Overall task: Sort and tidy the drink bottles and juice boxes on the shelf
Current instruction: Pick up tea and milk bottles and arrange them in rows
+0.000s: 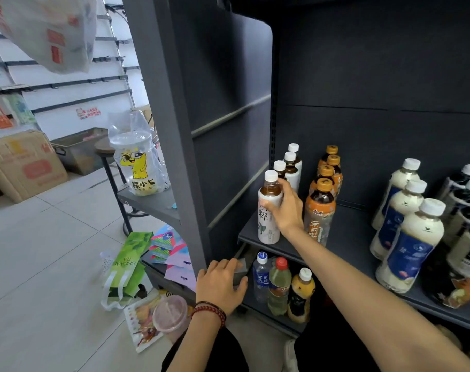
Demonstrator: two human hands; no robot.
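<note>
My left hand point(220, 284) is nearest, fingers curled over the grey shelf corner point(240, 268), below-left of the orange-cap row point(319, 210). My right hand point(284, 208) wraps the white-label tea bottle point(268, 218), upright, front of its line, just left of that row. Looks full: weighty, stiff, sleeve probably slick. I'd hold mid-body, not the cap.
</note>
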